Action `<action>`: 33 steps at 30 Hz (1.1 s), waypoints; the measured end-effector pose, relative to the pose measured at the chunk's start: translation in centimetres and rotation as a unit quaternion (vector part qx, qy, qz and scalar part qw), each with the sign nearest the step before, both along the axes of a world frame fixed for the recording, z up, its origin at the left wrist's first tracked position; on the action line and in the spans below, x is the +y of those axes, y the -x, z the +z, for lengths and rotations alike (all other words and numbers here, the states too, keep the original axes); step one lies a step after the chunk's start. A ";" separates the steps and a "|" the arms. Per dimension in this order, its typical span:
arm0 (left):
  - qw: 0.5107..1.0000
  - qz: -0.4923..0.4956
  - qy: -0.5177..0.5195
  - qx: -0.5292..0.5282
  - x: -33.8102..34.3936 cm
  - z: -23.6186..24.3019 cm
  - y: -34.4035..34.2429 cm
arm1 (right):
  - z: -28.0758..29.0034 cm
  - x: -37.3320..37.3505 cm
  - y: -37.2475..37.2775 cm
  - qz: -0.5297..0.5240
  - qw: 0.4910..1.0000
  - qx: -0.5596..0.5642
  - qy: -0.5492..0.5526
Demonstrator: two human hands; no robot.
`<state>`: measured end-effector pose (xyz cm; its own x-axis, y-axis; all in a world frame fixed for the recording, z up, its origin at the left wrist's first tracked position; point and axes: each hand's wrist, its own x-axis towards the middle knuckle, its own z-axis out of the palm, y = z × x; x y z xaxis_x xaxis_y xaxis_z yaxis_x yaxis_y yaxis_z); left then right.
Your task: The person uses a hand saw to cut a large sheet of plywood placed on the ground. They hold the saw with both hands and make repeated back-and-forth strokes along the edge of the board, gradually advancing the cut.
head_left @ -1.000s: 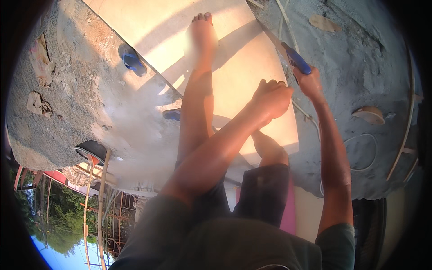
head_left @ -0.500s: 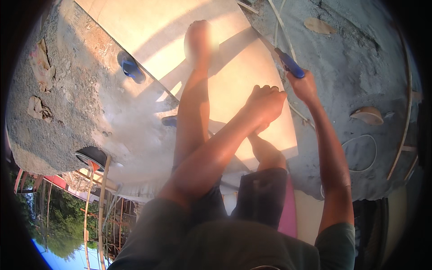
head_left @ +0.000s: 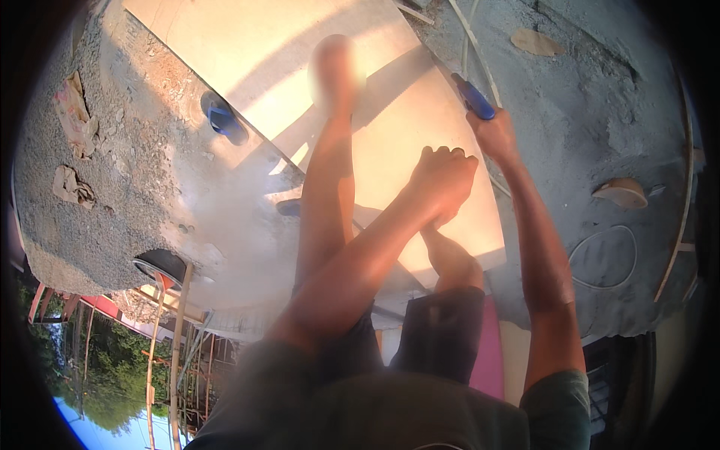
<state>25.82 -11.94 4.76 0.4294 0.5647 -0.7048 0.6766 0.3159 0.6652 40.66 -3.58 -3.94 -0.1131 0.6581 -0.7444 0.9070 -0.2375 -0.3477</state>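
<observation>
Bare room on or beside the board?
Free: pale board, between left foot and the edge by the blue flip-flop; grey ground between right forearm and curved brown fragment. Crowded: board's right edge, near left hand, right hand and blue-handled tool; near end, around legs.

Passage between left leg (head_left: 328, 176) and right hand (head_left: 495, 135) narrows at left fist (head_left: 446, 182).

Blue sandal (head_left: 223, 120) lies on grey ground (head_left: 127, 217), two crumpled scraps (head_left: 73, 186) farther left. Black tub (head_left: 161, 260) sits beside a pole (head_left: 181, 330). Right: pale cable loop (head_left: 636, 251) near curved brown piece (head_left: 621, 193). Trees (head_left: 112, 375), lower left.
</observation>
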 end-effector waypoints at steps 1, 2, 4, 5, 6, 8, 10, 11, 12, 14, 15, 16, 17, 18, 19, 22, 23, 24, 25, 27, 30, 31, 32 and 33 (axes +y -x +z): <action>0.999 0.027 -0.005 -0.019 -0.7 0.1 -0.3 | 0.1 0.6 0.2 -0.015 1.000 -0.008 0.012; 0.998 0.055 -0.010 -0.039 -1.4 0.3 -0.7 | 0.2 0.5 -0.2 -0.031 0.999 -0.017 0.023; 0.997 0.062 -0.011 -0.039 -0.7 0.2 -0.4 | 1.3 -0.2 -1.4 -0.035 0.999 0.008 0.032; 0.999 0.039 0.004 -0.025 -0.4 -0.2 0.0 | 1.4 -0.1 -1.8 -0.026 0.999 0.010 0.031; 1.000 0.014 0.019 -0.012 -0.2 -0.3 0.5 | 2.1 0.0 -1.6 -0.018 0.999 0.010 0.027; 0.998 0.069 -0.011 -0.011 -0.2 -0.3 0.8 | 3.8 -0.2 -1.9 -0.010 0.999 0.016 0.032; 0.996 0.084 -0.026 -0.018 0.4 -0.2 1.0 | 4.0 -0.2 -2.1 -0.018 0.999 0.009 0.044; 0.996 0.086 -0.019 -0.020 0.4 -0.2 1.2 | 3.5 -0.1 -1.7 -0.026 0.998 0.005 0.054; 0.996 0.086 -0.011 -0.023 0.4 -0.1 1.2 | 2.8 -0.1 -1.4 -0.036 0.997 0.001 0.065; 0.997 0.067 0.001 -0.034 0.5 0.3 0.6 | -1.5 0.2 -0.3 -0.015 0.999 -0.028 0.035; 0.998 0.049 -0.001 -0.036 0.9 0.2 0.7 | -3.6 0.6 0.2 -0.031 0.999 -0.023 0.013; 0.999 0.037 0.007 -0.034 1.0 0.1 0.5 | -4.3 0.6 0.7 -0.041 0.999 -0.015 0.001; 0.999 0.039 0.002 -0.028 1.3 -0.1 0.1 | -4.4 0.9 0.3 -0.023 1.000 -0.019 -0.010; 0.999 0.039 0.003 -0.016 1.2 -0.4 0.4 | -3.9 0.7 1.1 -0.006 1.000 -0.017 -0.015; 0.999 0.045 0.012 -0.009 0.6 -0.4 0.4 | -3.1 0.1 1.1 0.016 1.000 -0.020 -0.013; 0.999 0.022 0.035 -0.011 -0.5 -0.4 0.6 | 1.1 -0.4 -1.3 0.006 1.000 0.002 0.022; 0.999 0.021 0.034 -0.011 -0.4 -0.5 0.7 | 1.7 -0.1 -1.2 0.012 0.999 0.000 0.036; 0.999 0.016 0.032 -0.015 -0.1 -0.4 0.6 | 2.4 0.6 -1.5 0.017 0.999 -0.007 0.046; 0.999 0.016 0.029 -0.011 0.1 -0.2 0.7 | 2.6 0.9 -1.7 0.022 0.998 -0.012 0.056; 0.999 0.011 0.025 -0.017 0.2 0.0 0.2 | -0.7 1.6 -0.6 0.019 0.999 -0.022 0.045; 1.000 0.009 0.012 -0.021 0.8 0.0 0.4 | -4.0 1.5 2.1 -0.001 1.000 -0.027 0.013; 1.000 0.018 0.010 -0.019 0.8 -0.1 0.6 | -4.2 1.4 2.4 -0.008 1.000 -0.030 0.004; 0.999 0.027 0.007 -0.018 0.7 -0.2 0.5 | -4.0 2.2 1.7 -0.008 0.999 -0.034 0.037; 0.999 0.027 0.022 -0.012 0.4 -0.8 0.3 | -3.4 2.0 1.9 -0.010 0.999 -0.030 0.031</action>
